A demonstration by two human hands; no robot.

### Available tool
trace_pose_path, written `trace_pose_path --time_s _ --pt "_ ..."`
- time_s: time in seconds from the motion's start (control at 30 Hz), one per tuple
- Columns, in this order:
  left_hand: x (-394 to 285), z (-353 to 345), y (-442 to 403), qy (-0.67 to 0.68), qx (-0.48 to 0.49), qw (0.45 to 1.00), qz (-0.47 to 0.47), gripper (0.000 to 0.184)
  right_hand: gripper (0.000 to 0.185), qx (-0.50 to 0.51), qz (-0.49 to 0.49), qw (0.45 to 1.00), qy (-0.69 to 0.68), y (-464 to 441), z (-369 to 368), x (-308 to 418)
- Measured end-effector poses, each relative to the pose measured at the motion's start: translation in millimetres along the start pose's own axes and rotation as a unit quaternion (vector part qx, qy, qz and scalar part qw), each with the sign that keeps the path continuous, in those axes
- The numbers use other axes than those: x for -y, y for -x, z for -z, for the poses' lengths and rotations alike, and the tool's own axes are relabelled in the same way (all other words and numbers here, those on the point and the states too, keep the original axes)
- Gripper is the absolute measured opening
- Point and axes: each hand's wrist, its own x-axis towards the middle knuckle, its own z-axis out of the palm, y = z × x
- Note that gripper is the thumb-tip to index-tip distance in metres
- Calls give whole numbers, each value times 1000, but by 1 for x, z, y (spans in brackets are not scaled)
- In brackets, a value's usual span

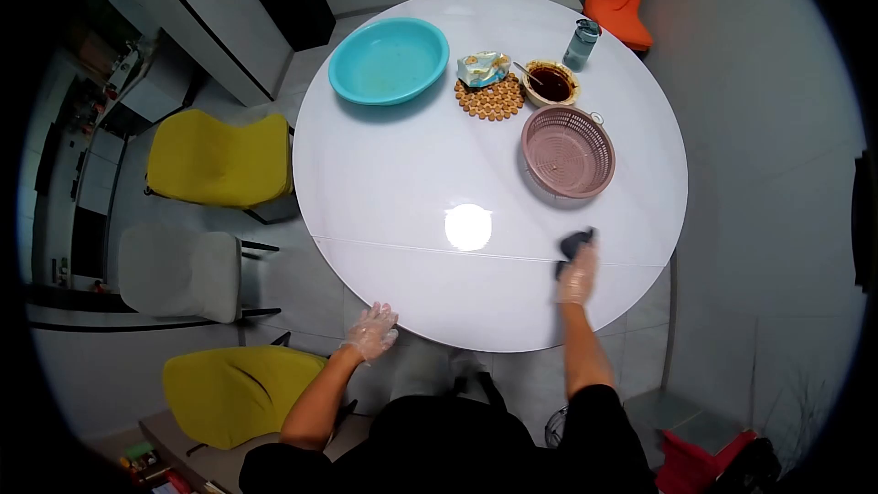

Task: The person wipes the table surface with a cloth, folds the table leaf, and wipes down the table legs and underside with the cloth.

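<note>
While my left hand is spread by the table, my right hand clutches dark cloth nearer me than the plastic basket.

So the right hand, in a clear plastic glove, had a blurry dark cloth bunched at its fingers over the round glossy white tabletop. The left hand, gloved too, was right at the near edge, fingers spread. Past the cloth sat a round dusty-pink plastic basket, just beside a cream bowl of dark brown sauce. A crinkled white-and-blue packet lay partly over a brown beaded trivet, with a big turquoise plastic basin off to its left.
</note>
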Motion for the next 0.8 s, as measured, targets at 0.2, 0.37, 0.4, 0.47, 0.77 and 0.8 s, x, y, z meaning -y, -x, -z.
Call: trace_pose_path --time_s 0.2,0.37,0.4,0.47,0.77,0.8 --pt "3 6 -7 -28 41 998 -24 65 60 11 -25 911 412 -42 137 -99" --pt "24 -17 -16 21 12 997 -77 62 63 -46 -165 905 389 -58 107 -75" --pt "28 -21 -18 39 8 995 -93 61 62 -84 -131 905 395 -55 84 -74" --pt "35 -15 -17 59 3 991 -121 58 61 -156 -71 899 403 -39 27 -80" --pt "85 -33 -43 91 -45 951 -292 43 34 -52 217 956 191 134 -316 129" --pt "92 -28 -40 91 -40 953 -286 42 34 8 267 954 136 156 -351 143"
